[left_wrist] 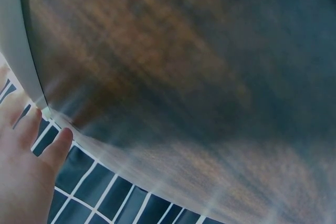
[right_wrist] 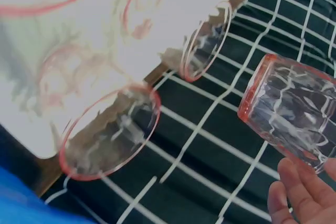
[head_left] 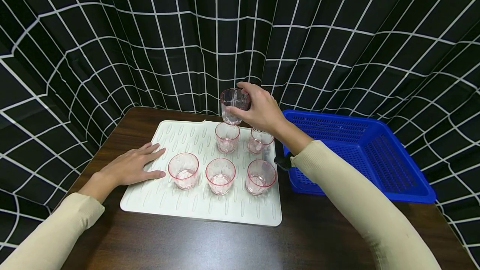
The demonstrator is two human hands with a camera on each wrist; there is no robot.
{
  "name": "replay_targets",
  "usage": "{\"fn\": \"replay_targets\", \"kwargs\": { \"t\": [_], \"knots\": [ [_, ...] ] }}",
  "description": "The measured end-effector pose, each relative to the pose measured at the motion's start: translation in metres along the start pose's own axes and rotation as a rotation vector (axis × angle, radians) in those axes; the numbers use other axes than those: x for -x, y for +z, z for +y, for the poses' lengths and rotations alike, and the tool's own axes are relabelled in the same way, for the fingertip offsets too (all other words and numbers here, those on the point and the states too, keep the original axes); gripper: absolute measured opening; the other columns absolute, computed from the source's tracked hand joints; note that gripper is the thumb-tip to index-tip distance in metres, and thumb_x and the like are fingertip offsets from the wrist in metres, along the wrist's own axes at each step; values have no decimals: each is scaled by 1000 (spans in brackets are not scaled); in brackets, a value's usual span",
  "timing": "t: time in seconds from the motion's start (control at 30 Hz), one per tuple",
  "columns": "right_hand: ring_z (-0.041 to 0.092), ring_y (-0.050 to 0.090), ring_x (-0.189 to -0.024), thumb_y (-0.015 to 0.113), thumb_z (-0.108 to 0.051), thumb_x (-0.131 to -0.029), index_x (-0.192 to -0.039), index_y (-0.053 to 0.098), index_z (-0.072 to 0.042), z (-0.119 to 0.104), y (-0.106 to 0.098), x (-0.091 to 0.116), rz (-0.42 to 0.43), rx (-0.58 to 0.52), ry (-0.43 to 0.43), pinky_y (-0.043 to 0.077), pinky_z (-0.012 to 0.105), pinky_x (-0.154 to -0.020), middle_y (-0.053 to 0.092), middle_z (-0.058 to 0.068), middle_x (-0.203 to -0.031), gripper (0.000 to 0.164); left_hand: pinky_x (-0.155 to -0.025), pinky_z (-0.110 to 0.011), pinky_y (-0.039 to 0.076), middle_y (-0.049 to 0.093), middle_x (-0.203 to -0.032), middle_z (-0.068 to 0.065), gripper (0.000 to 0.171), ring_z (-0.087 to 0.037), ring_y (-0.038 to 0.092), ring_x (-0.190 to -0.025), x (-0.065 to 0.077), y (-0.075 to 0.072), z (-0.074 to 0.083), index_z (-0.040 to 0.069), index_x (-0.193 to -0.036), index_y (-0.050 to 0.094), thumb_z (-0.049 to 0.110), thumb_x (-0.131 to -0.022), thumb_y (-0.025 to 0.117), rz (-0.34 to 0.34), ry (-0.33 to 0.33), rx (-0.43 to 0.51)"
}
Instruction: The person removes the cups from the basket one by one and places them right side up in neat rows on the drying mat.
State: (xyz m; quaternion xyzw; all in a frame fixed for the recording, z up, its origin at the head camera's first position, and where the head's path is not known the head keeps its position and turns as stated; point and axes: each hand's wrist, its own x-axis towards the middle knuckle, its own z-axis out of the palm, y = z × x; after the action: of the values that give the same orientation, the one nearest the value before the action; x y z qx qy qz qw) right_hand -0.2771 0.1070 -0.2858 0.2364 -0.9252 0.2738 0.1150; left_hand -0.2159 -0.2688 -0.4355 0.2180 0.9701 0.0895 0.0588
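My right hand (head_left: 262,109) holds a clear drinking glass (head_left: 235,104) with a pink rim, thumb and fingers on either side of it. This glass is up above the back edge of a white ribbed mat (head_left: 168,197). In the right wrist view the held glass (right_wrist: 291,108) appears on its side, with fingers (right_wrist: 296,190) against it. Several matching glasses stand upright on the mat: three across the front, including the left one (head_left: 183,170), and two behind, including the back middle one (head_left: 227,136). My left hand (head_left: 136,163) rests flat on the mat's left side, fingers spread.
A blue perforated plastic basket (head_left: 405,166) stands to the right of the mat, partly behind my right forearm. Both sit on a dark wooden table (head_left: 180,241). A black curtain with a white grid (head_left: 240,28) hangs around the back and sides.
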Motion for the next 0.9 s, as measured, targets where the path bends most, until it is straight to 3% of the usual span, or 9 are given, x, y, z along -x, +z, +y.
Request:
{"fn": "replay_targets", "kwargs": {
  "t": [0.63,0.9],
  "knots": [
    [20,62,-103,79,-41,-84,-146,46,-9,-26,45,-16,-131,-115,-35,55,30,-84,60,9,-130,77,-109,-67,28,35,-156,-22,89,-44,26,-146,-1,0,-1,10,-151,44,71,-88,54,5,3,7],
    [20,55,-125,79,-38,-85,-145,48,-7,-35,64,-23,-220,-54,-74,47,34,-102,56,8,-141,75,-110,-67,27,34,-157,-21,90,-44,24,-146,-2,1,-1,11,-152,42,73,-88,53,-6,-10,13]
  ]
}}
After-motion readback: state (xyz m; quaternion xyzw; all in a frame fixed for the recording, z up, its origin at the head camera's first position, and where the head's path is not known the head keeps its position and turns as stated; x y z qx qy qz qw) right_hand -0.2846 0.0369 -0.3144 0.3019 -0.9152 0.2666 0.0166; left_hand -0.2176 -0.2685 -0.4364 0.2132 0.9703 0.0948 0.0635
